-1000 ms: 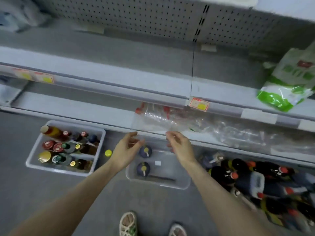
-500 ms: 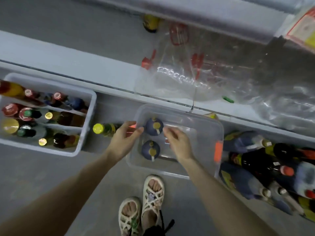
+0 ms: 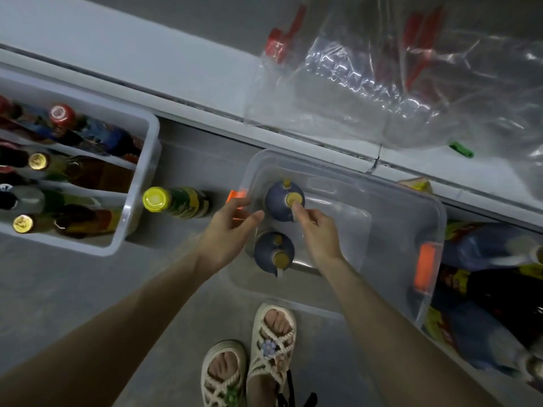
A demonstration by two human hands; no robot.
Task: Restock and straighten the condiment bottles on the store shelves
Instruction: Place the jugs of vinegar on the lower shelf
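Blue bottle (image 3: 278,208) stands between left hand (image 3: 227,230) and right hand (image 3: 318,233).

Bare forearms (image 3: 117,327); cream woven-rope sandals (image 3: 274,352) with flower charms.

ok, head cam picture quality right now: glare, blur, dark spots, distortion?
Head view: dim, flat light with no hard shadows. There are white glare streaks across the plastic bag. The bottles on the right are lost in the dark. The picture is soft all over, and the left hand and right hand have fuzzy edges. The shelf edge runs tilted, and the corners show wide-angle stretch.
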